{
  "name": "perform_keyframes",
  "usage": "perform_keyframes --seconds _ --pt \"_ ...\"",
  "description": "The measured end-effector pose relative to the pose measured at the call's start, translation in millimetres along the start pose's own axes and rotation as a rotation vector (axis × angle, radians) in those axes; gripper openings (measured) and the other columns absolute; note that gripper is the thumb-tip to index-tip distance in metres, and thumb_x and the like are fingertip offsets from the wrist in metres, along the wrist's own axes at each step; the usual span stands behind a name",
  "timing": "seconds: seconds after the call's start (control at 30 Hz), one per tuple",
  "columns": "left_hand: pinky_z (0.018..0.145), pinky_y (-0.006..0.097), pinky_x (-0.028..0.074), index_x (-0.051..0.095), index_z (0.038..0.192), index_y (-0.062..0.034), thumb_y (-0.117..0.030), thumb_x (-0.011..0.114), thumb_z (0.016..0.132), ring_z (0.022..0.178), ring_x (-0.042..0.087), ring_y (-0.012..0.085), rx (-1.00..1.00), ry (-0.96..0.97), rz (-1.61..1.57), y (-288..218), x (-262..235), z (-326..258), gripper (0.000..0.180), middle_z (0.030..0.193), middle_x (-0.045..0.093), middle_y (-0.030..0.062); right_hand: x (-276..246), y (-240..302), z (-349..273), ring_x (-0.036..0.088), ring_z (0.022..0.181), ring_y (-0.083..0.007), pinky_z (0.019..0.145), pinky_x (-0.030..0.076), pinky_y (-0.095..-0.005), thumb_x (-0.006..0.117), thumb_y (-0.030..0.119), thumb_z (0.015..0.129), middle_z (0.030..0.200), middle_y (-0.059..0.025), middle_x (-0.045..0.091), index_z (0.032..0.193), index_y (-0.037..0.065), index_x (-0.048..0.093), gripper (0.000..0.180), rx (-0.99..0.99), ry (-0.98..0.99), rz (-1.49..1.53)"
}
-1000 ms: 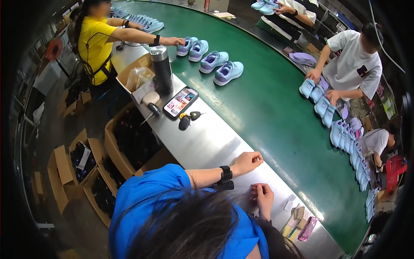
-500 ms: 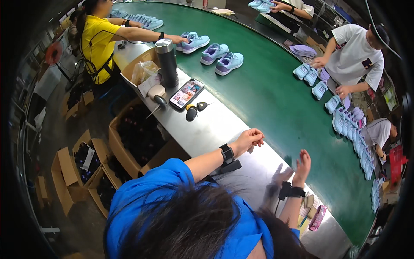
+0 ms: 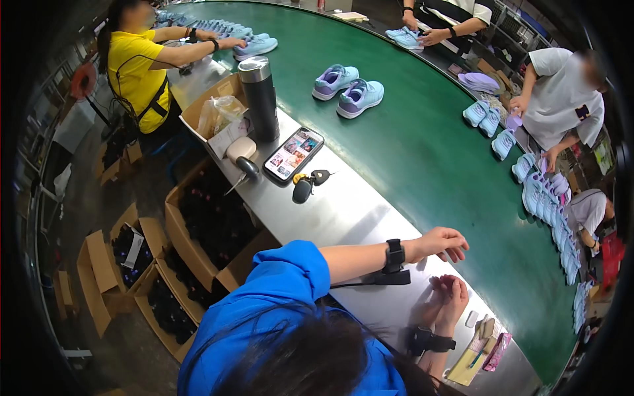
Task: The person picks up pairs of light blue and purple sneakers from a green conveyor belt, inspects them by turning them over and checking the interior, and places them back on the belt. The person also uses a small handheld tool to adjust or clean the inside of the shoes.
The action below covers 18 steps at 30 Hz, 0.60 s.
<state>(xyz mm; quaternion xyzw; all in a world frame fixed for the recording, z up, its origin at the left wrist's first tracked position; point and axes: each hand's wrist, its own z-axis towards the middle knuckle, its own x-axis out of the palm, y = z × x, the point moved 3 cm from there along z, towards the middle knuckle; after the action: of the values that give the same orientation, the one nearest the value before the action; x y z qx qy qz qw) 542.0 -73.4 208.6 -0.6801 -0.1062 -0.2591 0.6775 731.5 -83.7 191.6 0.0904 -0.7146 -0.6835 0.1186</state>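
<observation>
My left hand [image 3: 438, 245] reaches over the inner edge of the green belt [image 3: 409, 158], palm down, its fingers loosely bent with nothing in them. Just nearer to me, my right hand [image 3: 453, 298] hovers by the metal ledge [image 3: 337, 204], also holding nothing, its fingers curved and partly overlapping in view. Both wrists wear black straps with small boxes. Farther along the belt stands a pair of light blue sneakers with lilac lining: a left shoe [image 3: 335, 82] and a right shoe [image 3: 360, 99], touching neither hand.
A phone [image 3: 294, 155], keys [image 3: 310, 183], a dark tumbler [image 3: 259, 99] and a small carton [image 3: 191, 111] sit on the ledge. Near my right hand lie a notepad [image 3: 464, 365] and a pink pouch [image 3: 496, 352]. Co-workers handle shoes around the belt. Open cartons [image 3: 165, 310] stand at left.
My left hand has swung right, out over the belt edge. My right hand has drawn in lower, its fingers now more curved. The yellow-shirted co-worker's shoes have moved back left.
</observation>
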Motion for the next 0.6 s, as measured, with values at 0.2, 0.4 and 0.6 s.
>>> perform_keyframes --seconds 0.2,0.4,0.6 --pt "0.073 0.025 0.045 0.056 0.114 -0.0108 -0.035 0.054 0.094 0.087 0.062 0.0108 -0.038 0.168 0.050 -6 -52 42 0.032 0.102 0.065 0.0041 18 -4 3 0.059 0.079 -0.0113 0.068 0.043 -0.0224 0.053 0.021 0.094 0.086 -0.0028 0.062 0.088 0.003 0.061 0.020 -0.021 -0.083 -0.233" --pt "0.073 0.025 0.044 0.056 0.111 -0.0111 -0.039 0.060 0.088 0.086 0.060 0.0101 -0.041 0.141 -0.037 2 -90 65 0.036 0.101 0.061 0.0018 30 -16 14 0.051 0.058 -0.0075 0.050 0.033 -0.0178 0.051 0.018 0.093 0.072 -0.0015 0.057 0.080 0.005 0.058 0.020 -0.056 -0.294 -0.273" --pt "0.072 0.027 0.042 0.055 0.108 -0.0112 -0.045 0.059 0.086 0.083 0.058 0.0112 -0.059 0.069 -0.215 1 -97 70 0.040 0.097 0.059 0.0018 32 -17 17 0.044 0.054 -0.0039 0.046 0.027 -0.0177 0.049 0.022 0.090 0.066 0.0018 0.052 0.078 0.007 0.056 0.020 0.021 -0.399 -0.379"
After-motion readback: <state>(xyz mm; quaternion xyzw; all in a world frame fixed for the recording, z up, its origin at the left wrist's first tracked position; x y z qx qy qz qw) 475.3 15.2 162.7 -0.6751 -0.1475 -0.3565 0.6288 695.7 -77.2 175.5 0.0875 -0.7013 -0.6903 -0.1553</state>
